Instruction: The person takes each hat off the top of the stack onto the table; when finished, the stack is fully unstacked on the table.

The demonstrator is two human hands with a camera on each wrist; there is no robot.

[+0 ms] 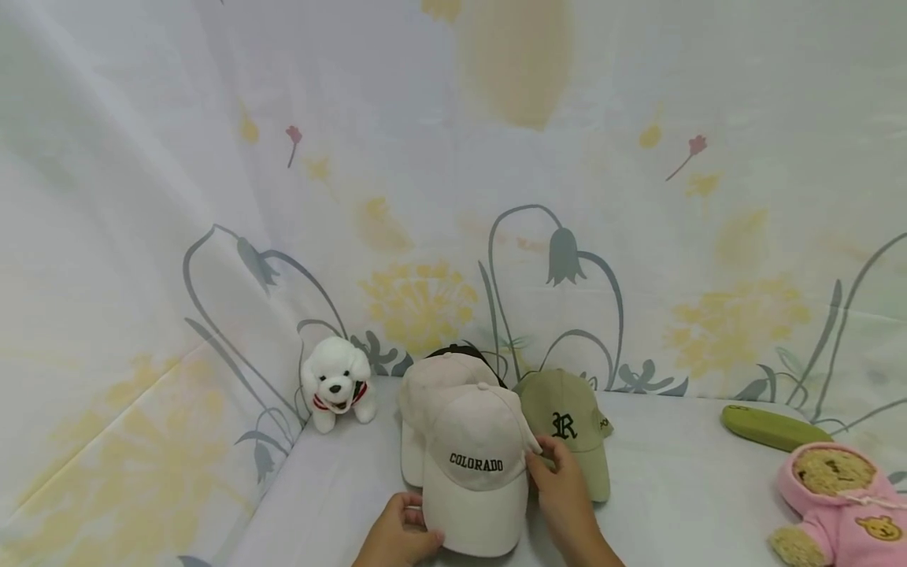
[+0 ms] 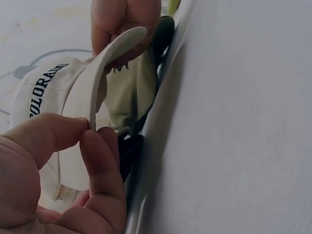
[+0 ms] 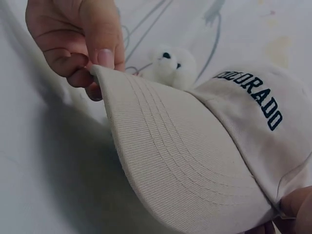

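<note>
A cream baseball cap (image 1: 476, 461) lettered COLORADO is held between both hands, its brim toward me. My left hand (image 1: 400, 531) pinches the brim's left edge between thumb and fingers, seen close in the left wrist view. At the cap's other side, my right hand (image 1: 564, 494) grips the lower edge of the crown where it meets the brim. Just behind is another pale cap (image 1: 418, 394), partly hidden by the held one. To the right sits an olive cap (image 1: 567, 413) with a black R, overlapped by my right hand in the head view.
A white plush dog (image 1: 336, 382) stands at the back left. Behind the pale caps shows a dark cap-like edge (image 1: 460, 349). At the right lie a green elongated object (image 1: 772, 427) and a teddy bear (image 1: 843, 504) in a pink hoodie. A flower-patterned curtain (image 1: 425, 197) hangs behind.
</note>
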